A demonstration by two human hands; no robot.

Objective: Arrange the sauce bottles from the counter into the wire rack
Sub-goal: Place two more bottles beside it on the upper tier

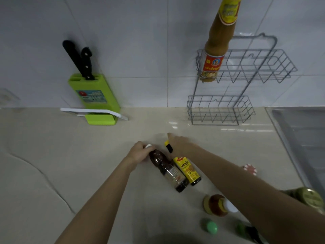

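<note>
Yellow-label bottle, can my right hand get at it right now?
Probably yes. The right hand is beside the neck of the yellow-label bottle, with nothing between them. The dark bottle is close on its other side, its neck held by the left hand.

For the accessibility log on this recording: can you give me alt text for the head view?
A person's left hand grips the white-capped neck of a dark sauce bottle on the counter, while the right hand reaches beside a yellow-labelled bottle. One tall brown bottle stands in the top tier of the wire rack.
</note>
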